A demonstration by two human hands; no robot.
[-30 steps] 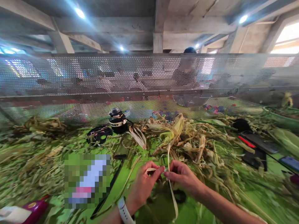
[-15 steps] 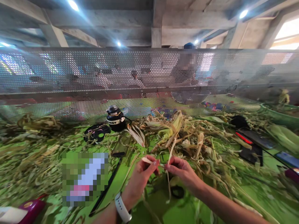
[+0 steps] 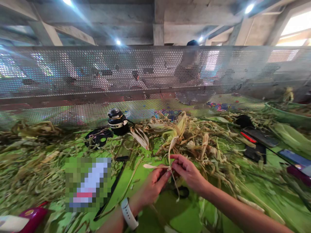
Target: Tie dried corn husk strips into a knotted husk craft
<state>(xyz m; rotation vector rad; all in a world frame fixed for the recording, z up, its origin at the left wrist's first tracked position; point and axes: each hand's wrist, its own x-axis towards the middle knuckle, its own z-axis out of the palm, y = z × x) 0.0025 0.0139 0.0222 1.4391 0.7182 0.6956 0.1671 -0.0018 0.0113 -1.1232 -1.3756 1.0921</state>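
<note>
My left hand [image 3: 155, 183], with a white band on its wrist, pinches pale strips of dried corn husk [image 3: 170, 152] where they cross. One strip end sticks out leftward over my fingers, another rises upright, and a thin tail hangs below. On the right side of that crossing, my right hand [image 3: 186, 171] is closed, thumb and fingertips at the strips; its exact hold is partly hidden. A dark ring-shaped thing [image 3: 182, 192] lies on the green tabletop [image 3: 155, 213] under my hands. Beyond them spreads a heap of dry corn husks [image 3: 194, 136].
A black jar [image 3: 118, 122] stands near the perforated metal screen [image 3: 145, 69], beside a black disc [image 3: 98, 138]. Husk scraps [image 3: 31, 165] cover the left. Phones [image 3: 295, 158] and a green basket [image 3: 289, 111] are at right. A person [image 3: 188, 71] is behind the screen.
My hands have come closer together at the crossing of the husk strips. The left hand moved right, and the strip end over it now extends farther left. The view shifted slightly.
</note>
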